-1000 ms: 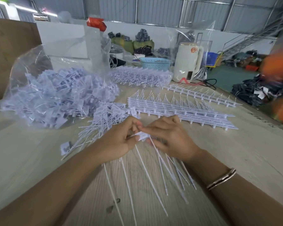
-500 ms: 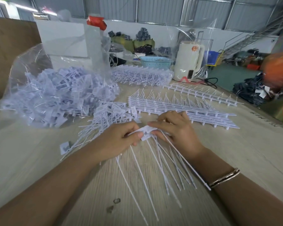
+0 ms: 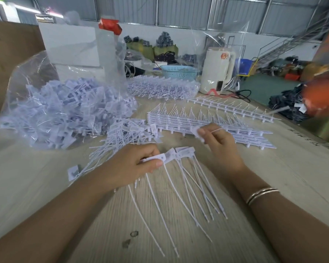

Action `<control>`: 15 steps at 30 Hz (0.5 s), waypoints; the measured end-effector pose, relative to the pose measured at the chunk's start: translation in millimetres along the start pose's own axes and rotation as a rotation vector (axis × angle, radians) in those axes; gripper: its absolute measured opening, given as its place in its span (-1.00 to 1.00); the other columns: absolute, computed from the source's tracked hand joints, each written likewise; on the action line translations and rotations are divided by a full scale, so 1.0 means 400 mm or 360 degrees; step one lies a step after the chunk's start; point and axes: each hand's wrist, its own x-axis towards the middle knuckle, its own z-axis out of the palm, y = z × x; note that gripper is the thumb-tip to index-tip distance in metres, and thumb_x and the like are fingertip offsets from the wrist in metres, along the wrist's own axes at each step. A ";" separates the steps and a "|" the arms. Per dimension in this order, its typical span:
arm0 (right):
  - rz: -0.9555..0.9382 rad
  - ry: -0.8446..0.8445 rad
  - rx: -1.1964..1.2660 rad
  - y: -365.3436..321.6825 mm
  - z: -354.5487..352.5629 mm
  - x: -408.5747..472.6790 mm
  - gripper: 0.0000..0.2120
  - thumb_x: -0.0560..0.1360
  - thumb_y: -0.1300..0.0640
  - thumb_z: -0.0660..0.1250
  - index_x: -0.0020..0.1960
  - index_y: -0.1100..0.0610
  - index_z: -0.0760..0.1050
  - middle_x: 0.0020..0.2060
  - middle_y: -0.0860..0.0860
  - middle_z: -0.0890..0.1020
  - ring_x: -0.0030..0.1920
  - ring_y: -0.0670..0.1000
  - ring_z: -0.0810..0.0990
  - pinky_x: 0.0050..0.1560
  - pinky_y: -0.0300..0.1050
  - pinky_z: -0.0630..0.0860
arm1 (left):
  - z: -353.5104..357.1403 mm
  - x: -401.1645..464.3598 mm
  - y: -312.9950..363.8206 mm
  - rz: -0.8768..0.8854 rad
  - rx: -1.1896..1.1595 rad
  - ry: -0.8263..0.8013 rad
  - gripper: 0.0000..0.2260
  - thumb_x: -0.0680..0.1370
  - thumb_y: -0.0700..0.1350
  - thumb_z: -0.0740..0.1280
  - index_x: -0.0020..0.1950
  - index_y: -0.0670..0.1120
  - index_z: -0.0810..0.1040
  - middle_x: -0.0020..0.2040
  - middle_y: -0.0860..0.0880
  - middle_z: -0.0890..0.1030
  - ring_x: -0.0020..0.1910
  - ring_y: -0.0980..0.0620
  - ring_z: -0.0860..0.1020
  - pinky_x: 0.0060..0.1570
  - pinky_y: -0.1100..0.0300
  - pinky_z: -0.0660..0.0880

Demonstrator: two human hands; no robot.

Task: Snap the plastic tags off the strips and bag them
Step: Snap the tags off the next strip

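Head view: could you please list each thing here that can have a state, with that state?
Left hand: grips a strip of tags, tails fanned toward the person.
Right hand: pinches a single tag, apart from that strip.
Clear bag: open, heaped with loose tags.
Stacked strips: unbroken, flat on the table.
Blue basket: upright.

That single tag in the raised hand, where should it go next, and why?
Probably onto the loose pile beside the bag. The right hand pinches one tag apart from the strip that the left hand holds, so it looks snapped off. More tags hang on that strip, so dropping it frees the grip.
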 end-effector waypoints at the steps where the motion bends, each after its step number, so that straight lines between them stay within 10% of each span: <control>1: -0.0066 -0.0006 -0.0121 0.009 -0.014 0.000 -0.61 0.54 0.25 0.28 -0.34 -0.15 0.50 -0.38 -0.22 0.54 -0.34 -0.25 0.48 -0.26 -0.40 0.34 | -0.003 -0.001 -0.002 -0.0033 -0.0031 0.0028 -0.88 0.54 -0.05 0.33 -0.21 0.05 0.51 -0.34 0.11 0.58 -0.41 0.15 0.49 -0.34 0.29 0.39; 6: -0.0320 -0.0225 -0.0673 0.018 0.017 -0.003 -0.85 0.49 0.18 0.34 -0.01 0.10 0.67 -0.19 -0.11 0.63 -0.31 -0.12 0.51 -0.15 -0.27 0.37 | 0.001 0.005 -0.002 -0.0115 0.0033 0.0075 -0.92 0.55 0.03 0.26 -0.15 0.13 0.48 -0.40 0.00 0.52 -0.44 0.04 0.49 -0.35 0.08 0.43; 15: -0.0387 -0.0527 -0.0788 0.035 0.008 0.001 -0.51 0.40 0.45 0.26 0.22 0.03 0.55 -0.02 -0.05 0.41 -0.13 -0.19 0.38 -0.07 0.09 0.38 | 0.014 0.009 0.001 -0.0130 0.0010 0.0089 -0.74 0.55 -0.18 0.23 0.08 0.20 0.45 -0.04 0.24 0.55 -0.29 0.31 0.49 -0.32 0.42 0.35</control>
